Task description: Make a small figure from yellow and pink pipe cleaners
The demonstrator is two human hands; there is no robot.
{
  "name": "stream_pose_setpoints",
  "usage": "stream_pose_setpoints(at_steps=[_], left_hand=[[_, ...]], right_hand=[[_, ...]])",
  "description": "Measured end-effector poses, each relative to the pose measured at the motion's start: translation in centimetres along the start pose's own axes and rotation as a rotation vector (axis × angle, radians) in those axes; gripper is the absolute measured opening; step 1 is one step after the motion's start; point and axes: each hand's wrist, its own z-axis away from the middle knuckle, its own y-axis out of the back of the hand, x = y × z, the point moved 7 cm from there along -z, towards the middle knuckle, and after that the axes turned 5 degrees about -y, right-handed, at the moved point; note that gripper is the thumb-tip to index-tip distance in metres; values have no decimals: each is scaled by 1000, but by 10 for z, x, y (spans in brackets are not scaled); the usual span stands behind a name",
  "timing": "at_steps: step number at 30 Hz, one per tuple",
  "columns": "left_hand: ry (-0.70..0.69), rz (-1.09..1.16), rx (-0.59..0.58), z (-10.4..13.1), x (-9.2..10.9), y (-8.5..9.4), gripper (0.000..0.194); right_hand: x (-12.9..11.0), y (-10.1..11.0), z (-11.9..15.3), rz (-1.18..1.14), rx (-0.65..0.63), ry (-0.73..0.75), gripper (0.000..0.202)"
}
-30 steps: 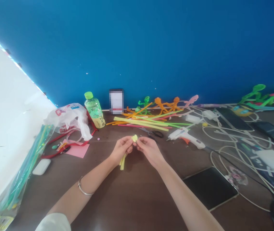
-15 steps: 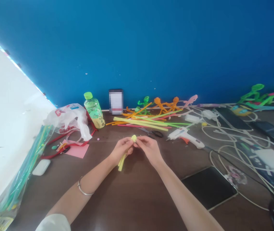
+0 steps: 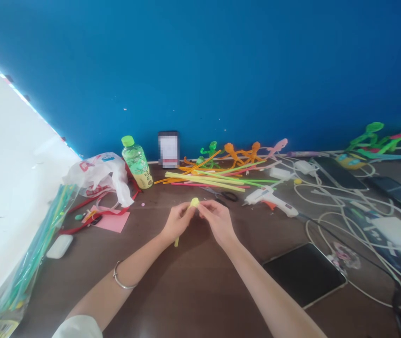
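A pale yellow pipe cleaner [image 3: 194, 202], wound into a small knob at its top, is pinched between my two hands over the brown table. My left hand [image 3: 178, 220] closes on it from the left, and a yellow tail end pokes out below that palm. From the other side, the fingertips of my right hand [image 3: 217, 219] press against the knob. Beyond the hands lies a loose pile of yellow, orange, green and pink pipe cleaners [image 3: 207, 180], with black-handled scissors [image 3: 229, 196] at its near edge.
A white glue gun [image 3: 272, 201] and a dark tablet [image 3: 306, 274] lie to the right among white cables. Bent pipe-cleaner figures [image 3: 233, 154] stand along the blue wall. Leftward are a green-capped bottle [image 3: 137, 164], a plastic bag [image 3: 98, 171] and a packet of green pipe cleaners [image 3: 41, 249].
My hands have turned slightly around the knob. Less of the yellow tail shows below my left hand than before. The things on the table have stayed put.
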Motion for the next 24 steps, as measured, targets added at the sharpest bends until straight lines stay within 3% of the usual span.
stream_pose_setpoints(at_steps=[5,9,17,24], left_hand=[[39,58,-28,0,-4,-2,35],[148,281,-71,2,-8,-10,34],[54,225,-2,-1,-2,-4,33],[205,494,-137,2,-1,-13,31]], right_hand=[[5,-5,-2,-83,-64,-27,21],[0,-3,1,2,-5,7,21],[-6,-4,6,152,26,101,21],[-20,-4,5,216,-21,228,14]])
